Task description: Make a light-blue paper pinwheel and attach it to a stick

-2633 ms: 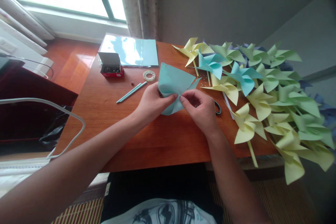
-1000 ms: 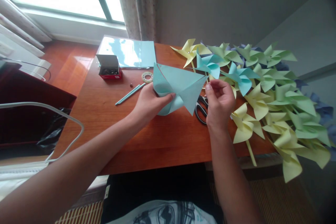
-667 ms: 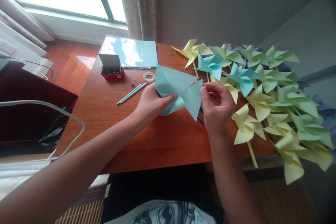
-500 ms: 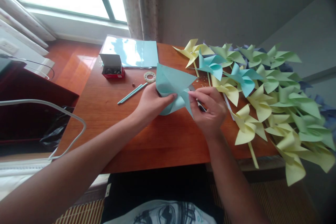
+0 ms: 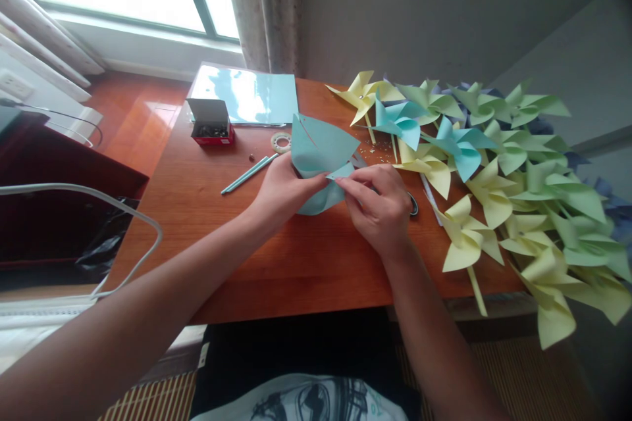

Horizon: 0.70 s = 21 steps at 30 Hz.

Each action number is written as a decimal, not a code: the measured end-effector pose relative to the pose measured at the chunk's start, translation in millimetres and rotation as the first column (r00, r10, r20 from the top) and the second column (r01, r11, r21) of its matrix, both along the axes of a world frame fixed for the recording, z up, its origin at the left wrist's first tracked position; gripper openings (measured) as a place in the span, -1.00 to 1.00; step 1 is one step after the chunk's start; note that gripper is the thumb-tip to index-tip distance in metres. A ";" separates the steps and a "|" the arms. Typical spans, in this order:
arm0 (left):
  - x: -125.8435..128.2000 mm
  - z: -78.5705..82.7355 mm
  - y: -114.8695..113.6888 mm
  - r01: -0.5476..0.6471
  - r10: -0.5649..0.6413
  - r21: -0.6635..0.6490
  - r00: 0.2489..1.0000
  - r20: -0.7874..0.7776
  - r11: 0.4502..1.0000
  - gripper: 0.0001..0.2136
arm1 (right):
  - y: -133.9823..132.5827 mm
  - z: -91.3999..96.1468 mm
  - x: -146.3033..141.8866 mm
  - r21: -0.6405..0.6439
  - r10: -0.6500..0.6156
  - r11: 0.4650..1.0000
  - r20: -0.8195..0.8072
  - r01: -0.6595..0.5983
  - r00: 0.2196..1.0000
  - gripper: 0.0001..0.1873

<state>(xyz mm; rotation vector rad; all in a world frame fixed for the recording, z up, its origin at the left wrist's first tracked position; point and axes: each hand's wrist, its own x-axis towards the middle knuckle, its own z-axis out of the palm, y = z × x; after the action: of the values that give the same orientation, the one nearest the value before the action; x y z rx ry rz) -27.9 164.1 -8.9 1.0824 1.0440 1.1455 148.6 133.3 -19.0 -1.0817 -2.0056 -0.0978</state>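
Note:
A light blue sheet of pinwheel paper (image 5: 323, 145), slit and partly folded, is held above the middle of the wooden table. My left hand (image 5: 286, 185) grips it from the left, its thumb pressing near the centre of the paper. My right hand (image 5: 379, 200) pinches a pointed corner between thumb and fingertips, close to the left thumb. The other fingers of my left hand are hidden behind the sheet. Beyond my right hand, a black scissor handle (image 5: 413, 205) shows on the table.
Many yellow, blue and green paper pinwheels (image 5: 464, 230) crowd the table's right side. On the left are blue paper sticks (image 5: 249, 175), a tape roll (image 5: 281, 142) and an open red box (image 5: 213, 133) of small dark pieces. Blue sheets (image 5: 276, 97) in clear plastic lie at the back.
My right hand has moved slightly left, bringing a paper corner in to the centre by my left thumb. The sheet has turned a little, and the scissor handle shows more.

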 end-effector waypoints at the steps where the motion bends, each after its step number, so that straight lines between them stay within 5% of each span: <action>1: 0.1 0.4 0.0 0.002 -0.002 -0.005 1.000 0.005 1.000 -0.73 | 0.0 -0.2 0.3 -0.002 0.001 1.000 0.003 -0.001 1.000 -0.70; 21: 1.5 1.4 -0.7 0.014 -0.013 -0.014 0.999 0.030 1.000 -0.76 | 2.6 -3.7 3.1 -0.015 -0.005 1.000 0.027 0.006 1.000 -0.72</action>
<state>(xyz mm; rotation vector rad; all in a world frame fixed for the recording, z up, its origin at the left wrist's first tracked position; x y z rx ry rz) -26.4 163.4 -7.5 1.0565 1.0193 1.1382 151.8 135.9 -22.8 -1.1013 -2.0307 -0.1004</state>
